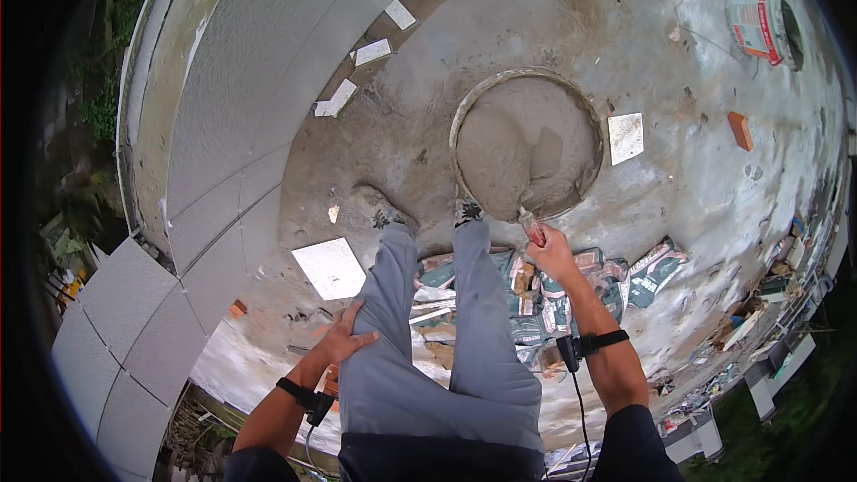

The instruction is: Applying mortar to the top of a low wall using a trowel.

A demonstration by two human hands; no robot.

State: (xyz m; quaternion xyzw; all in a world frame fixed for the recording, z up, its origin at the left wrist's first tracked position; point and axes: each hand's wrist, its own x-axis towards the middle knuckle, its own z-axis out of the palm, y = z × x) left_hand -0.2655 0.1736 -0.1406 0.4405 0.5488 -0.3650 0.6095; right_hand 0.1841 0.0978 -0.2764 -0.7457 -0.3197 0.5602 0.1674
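My right hand [553, 254] is closed around the worn red handle of a trowel [533, 230], at the near rim of a round tub [456, 138]. Grey wet mortar [491, 138] fills much of the tub, heaped on the left and lower on the right. The trowel's blade is hard to make out against the mortar. Fingers apart, my left hand [342, 336] rests on my left trouser leg [384, 348] and holds nothing. Both feet stand at the tub's near side, the right one against its rim.
A white-faced tile [328, 269] lies left of my leg, another tile [626, 137] right of the tub. Crumpled bags [656, 270] and broken pieces lie around my legs. Large grey tiles [259, 80] run along the left. A bucket [759, 32] and brick [739, 131] are far right.
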